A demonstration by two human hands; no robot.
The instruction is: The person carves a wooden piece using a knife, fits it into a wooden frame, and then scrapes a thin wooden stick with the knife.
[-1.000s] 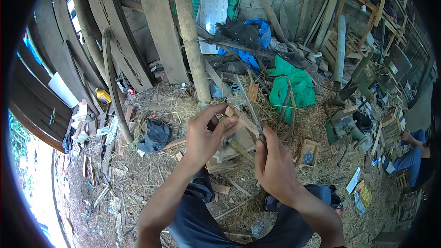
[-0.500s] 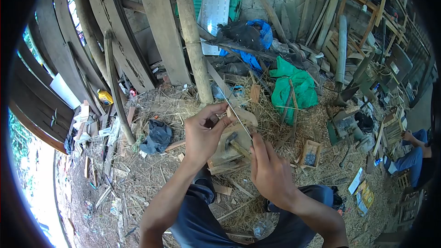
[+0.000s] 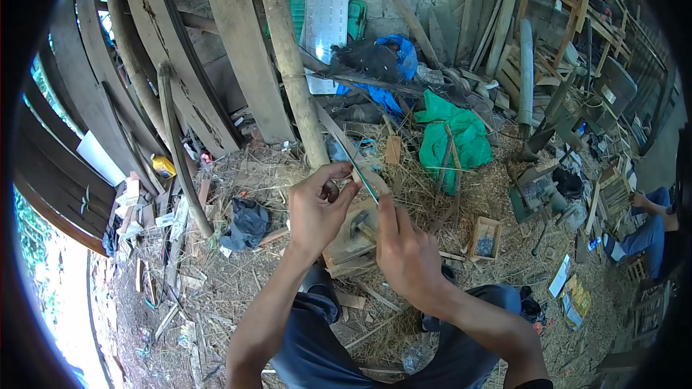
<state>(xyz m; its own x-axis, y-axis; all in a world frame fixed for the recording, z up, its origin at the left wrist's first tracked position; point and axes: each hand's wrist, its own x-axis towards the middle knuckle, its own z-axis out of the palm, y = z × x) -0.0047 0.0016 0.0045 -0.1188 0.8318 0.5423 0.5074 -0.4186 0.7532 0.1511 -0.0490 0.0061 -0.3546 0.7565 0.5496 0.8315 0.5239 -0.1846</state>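
In the head view my left hand [image 3: 317,207] pinches a small piece of pale wood [image 3: 372,181], which shows partly behind the blade. My right hand [image 3: 407,248] is wrapped round the handle end of a long thin blade [image 3: 356,166]; the handle itself is hidden in the fist. The blade points up and to the left and crosses the wood close to my left fingertips. Below the hands, a hammer [image 3: 358,222] lies on a wooden block [image 3: 347,248] between my knees.
A small wooden box of nails [image 3: 485,238] sits to the right on the littered ground. Beyond it are green cloth [image 3: 455,140] and a vise-like machine [image 3: 537,191]. A dark bag [image 3: 249,224] lies left, a pole [image 3: 292,72] stands ahead. Another person's legs [image 3: 649,241] show far right.
My right hand has moved left and slightly up, with the blade sliding across the wood toward my left fingers. My left hand stays nearly in place, holding the wood. The view has shifted slightly.
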